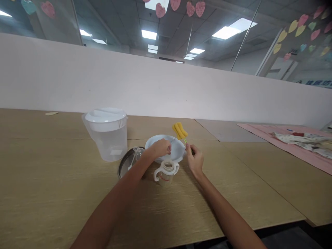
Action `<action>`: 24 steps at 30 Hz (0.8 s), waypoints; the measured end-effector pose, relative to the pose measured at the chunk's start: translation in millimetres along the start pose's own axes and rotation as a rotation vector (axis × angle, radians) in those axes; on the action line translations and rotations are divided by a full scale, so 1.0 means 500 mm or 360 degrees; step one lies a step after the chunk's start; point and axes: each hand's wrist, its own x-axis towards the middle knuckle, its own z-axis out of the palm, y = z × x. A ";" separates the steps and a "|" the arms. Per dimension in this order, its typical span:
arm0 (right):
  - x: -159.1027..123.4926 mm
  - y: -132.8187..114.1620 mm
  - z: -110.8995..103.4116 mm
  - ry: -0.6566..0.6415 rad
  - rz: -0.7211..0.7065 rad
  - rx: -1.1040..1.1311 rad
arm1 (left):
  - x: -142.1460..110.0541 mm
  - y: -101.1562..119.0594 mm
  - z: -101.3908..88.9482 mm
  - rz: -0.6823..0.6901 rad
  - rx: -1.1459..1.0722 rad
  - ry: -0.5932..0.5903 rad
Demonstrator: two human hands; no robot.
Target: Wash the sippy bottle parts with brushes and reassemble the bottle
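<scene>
My right hand (195, 158) is closed around the thin green handle of a yellow sponge bottle brush (180, 130), its head tilted up above a white bowl (153, 141). My left hand (161, 148) is closed over the bowl. From its fingers pokes a thin greyish stick (173, 140), too small to name. Just in front of the bowl a clear baby bottle (166, 177) with white side handles stands upright with its mouth uncovered. Left of it, partly behind my left forearm, lies a round metal dish (121, 168) holding a clear cap (139, 152) and a thin white piece (131, 162).
A clear pitcher (111, 143) with a white lid stands at the left behind the metal dish. On the far right, a pink cloth (259, 133) carries crumpled fabric. A white wall (155, 86) borders the table's back, and the front edge runs below my right forearm.
</scene>
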 end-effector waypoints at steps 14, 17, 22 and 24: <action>-0.016 0.006 0.008 0.0072 -0.0421 -0.0123 | -0.093 -0.010 -0.166 0.0103 -0.0917 0.0382; -0.013 0.005 0.005 0.0095 -0.0445 -0.0199 | -0.113 0.012 -0.181 0.0185 -0.1026 0.0413; -0.019 0.008 0.008 0.0057 -0.0496 -0.0245 | -0.114 0.017 -0.180 0.0096 -0.0769 0.0664; -0.022 0.007 0.010 0.0075 -0.0524 -0.0245 | -0.109 0.010 -0.174 0.0005 -0.0593 0.0784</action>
